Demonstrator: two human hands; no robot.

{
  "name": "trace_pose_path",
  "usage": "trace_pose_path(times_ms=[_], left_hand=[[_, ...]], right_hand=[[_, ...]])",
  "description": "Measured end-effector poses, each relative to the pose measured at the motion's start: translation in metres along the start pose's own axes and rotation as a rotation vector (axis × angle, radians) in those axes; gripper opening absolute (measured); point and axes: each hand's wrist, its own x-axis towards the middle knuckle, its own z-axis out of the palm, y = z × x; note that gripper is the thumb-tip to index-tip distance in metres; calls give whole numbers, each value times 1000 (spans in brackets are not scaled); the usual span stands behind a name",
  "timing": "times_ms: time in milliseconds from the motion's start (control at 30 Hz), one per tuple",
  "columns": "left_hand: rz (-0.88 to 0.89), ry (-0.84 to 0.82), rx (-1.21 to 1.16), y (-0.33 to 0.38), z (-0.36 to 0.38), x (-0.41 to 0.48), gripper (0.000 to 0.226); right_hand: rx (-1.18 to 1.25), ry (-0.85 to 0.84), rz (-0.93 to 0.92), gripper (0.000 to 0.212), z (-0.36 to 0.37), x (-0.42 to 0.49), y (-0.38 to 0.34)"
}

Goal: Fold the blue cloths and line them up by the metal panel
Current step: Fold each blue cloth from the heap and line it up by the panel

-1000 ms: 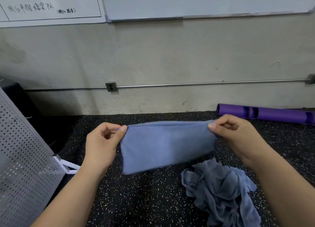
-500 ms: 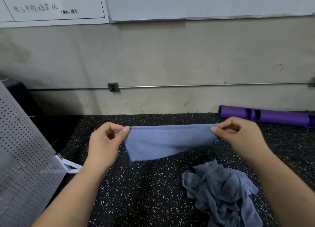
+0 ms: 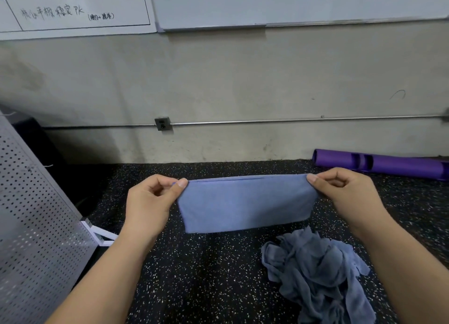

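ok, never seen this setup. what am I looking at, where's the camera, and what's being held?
There is no robot here, just a person's two bare hands. One wide-angle camera worn on the head looks forward and down at them. The left hand and right hand each pinch a top corner of a blue cloth, apparently already folded, stretched between them in the air. On the speckled black floor lies a crumpled pile of cloths. A perforated metal panel stands at the left, and a purple tube lies by the wall.
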Motion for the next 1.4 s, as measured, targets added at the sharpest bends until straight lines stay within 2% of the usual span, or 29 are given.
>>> trace_pose_path(times_ms=[133, 400, 567, 667, 733, 833, 900, 1067, 1233, 1400], left_hand=[[-1, 28, -45, 1, 3, 0, 13], [121, 68, 112, -4, 7, 1, 10], [115, 86, 78, -4, 10, 1, 9], [11, 99, 20, -1, 12, 0, 10], [-121, 102, -75, -1, 12, 1, 12], [-344, 77, -238, -3, 9, 3, 13], [-433, 44, -282, -4, 7, 2, 11], [-488, -31, -341, -6, 3, 5, 10], [-454, -2, -342, -7, 10, 3, 13], [-641, 28, -355, -12, 16, -1, 17]], right_hand=[[145, 7, 18, 7, 1, 1, -6], [62, 0, -35, 6, 9, -1, -6], [12, -62, -62, 9, 18, -3, -3], [-21, -67, -59, 10, 24, -4, -2], [-15, -75, -46, 8, 25, -5, -3], [68, -112, 34, 6, 25, -8, -6], [127, -136, 92, 10, 26, -11, -7], [210, -202, 149, 22, 25, -14, -8], [107, -120, 111, 25, 31, -15, -4], [71, -168, 288, 31, 37, -16, 1]])
